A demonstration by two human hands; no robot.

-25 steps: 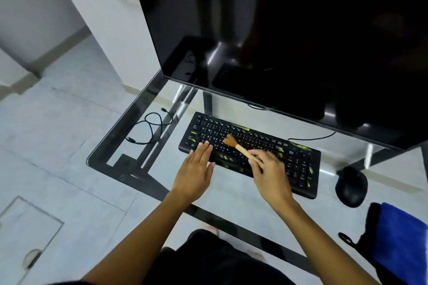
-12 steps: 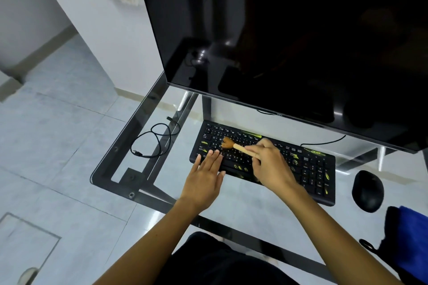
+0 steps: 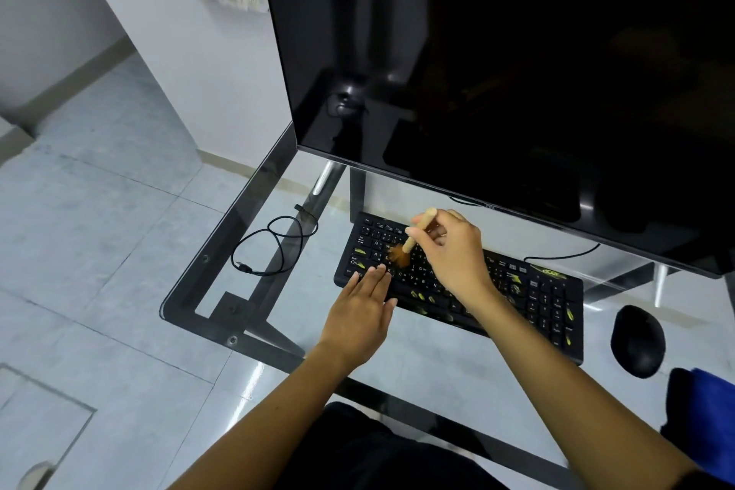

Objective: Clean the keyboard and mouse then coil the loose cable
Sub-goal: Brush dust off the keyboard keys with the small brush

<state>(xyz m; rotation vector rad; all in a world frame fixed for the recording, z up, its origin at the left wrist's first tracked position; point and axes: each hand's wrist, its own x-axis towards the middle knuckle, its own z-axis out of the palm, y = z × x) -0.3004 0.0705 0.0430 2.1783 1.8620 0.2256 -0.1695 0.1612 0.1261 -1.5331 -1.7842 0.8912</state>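
A black keyboard (image 3: 533,298) with yellow-green marks lies on the glass desk (image 3: 246,282). My right hand (image 3: 453,251) grips a small wooden brush (image 3: 409,241), handle up, with its orange bristles on the keys at the keyboard's left part. My left hand (image 3: 360,308) rests flat, fingers together, on the keyboard's front left corner. A black mouse (image 3: 637,340) sits to the right of the keyboard. A loose black cable (image 3: 274,243) lies in loops on the glass to the left of the keyboard.
A large dark monitor (image 3: 517,72) overhangs the back of the keyboard. A blue cloth on something black (image 3: 708,422) sits at the desk's right edge. The keyboard's own cord (image 3: 564,255) runs back under the monitor. Tiled floor shows through the glass.
My right hand has turned the brush upright and swept it left and forward over the keys. The left hand stays at the keyboard's front left. The view has shifted.
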